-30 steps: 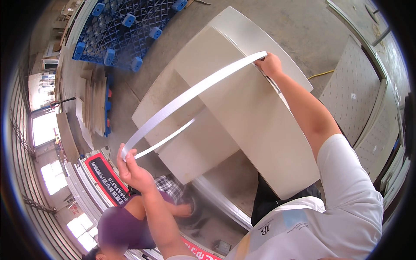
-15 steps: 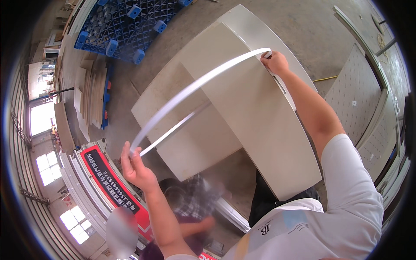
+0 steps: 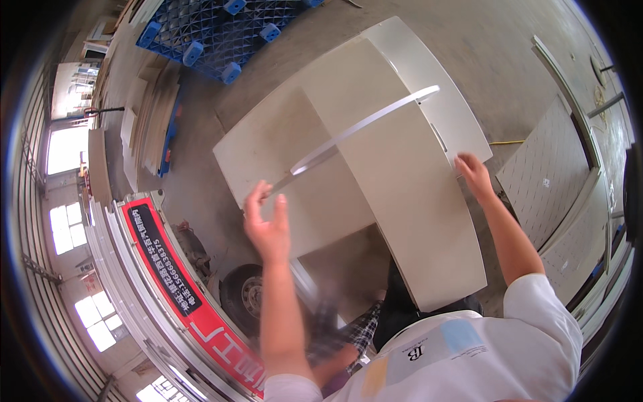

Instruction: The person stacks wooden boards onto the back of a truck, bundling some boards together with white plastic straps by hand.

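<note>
A thin, flexible white strip point(image 3: 365, 124) runs across a large pale cabinet-like panel piece point(image 3: 408, 201). Its far end curls at the right side of the panel, and its near end tapers toward my left hand point(image 3: 270, 228). That hand is raised over the panel's left edge, thumb and fingers apart, with the strip's end close to the fingertips. My right hand point(image 3: 475, 177) is beside the panel's right edge, apart from the strip. Its fingers are curled together, and whatever may be between them is hidden. A slot point(image 3: 439, 137) shows in the panel's right side.
A blue plastic pallet point(image 3: 221, 30) lies at the far left, near stacked boards point(image 3: 144, 120). On the left stands a vehicle side with a red banner point(image 3: 167, 268) and a wheel point(image 3: 248, 295). A blurred person in checked cloth point(image 3: 341, 328) is close below. Boards point(image 3: 546, 171) lie right.
My right hand has let go of the strip's far end and moved nearer. My left hand has shifted right and its fingers have spread. The arched strip has dropped lower over the panel.
</note>
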Available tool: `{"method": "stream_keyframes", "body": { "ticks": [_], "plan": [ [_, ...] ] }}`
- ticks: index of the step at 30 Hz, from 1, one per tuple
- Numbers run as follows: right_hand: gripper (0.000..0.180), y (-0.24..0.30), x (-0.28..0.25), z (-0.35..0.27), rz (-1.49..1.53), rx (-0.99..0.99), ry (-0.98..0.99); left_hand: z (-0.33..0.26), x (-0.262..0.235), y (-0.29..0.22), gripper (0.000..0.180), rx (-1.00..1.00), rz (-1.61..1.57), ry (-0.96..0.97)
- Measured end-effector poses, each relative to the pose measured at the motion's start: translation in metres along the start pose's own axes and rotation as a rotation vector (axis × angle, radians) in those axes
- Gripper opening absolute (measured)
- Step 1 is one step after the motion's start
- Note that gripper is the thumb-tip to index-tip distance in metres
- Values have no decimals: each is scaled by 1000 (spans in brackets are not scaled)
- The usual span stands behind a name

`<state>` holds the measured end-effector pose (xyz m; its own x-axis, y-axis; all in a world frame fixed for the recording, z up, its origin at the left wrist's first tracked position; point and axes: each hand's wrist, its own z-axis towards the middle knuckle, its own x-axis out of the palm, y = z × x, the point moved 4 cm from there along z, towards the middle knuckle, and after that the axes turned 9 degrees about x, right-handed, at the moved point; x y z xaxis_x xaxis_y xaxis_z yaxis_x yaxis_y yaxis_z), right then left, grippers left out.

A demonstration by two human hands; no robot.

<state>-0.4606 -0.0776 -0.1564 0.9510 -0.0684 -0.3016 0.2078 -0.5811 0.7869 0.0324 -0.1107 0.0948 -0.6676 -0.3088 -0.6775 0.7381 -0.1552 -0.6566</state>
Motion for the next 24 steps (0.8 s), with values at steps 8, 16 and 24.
{"method": "stream_keyframes", "body": {
  "ticks": [8, 16, 24],
  "plan": [
    [67, -177, -20, -169, 408, 457, 339, -236, 114, -14, 47, -527, -226, 385],
    [85, -214, -41, -241, 472, 839, 362, -441, 148, -71, 76, -741, -289, 1059],
    [94, -180, -44, -250, 249, 876, 219, -455, 156, -68, 79, -733, -327, 1025]
  ]
}}
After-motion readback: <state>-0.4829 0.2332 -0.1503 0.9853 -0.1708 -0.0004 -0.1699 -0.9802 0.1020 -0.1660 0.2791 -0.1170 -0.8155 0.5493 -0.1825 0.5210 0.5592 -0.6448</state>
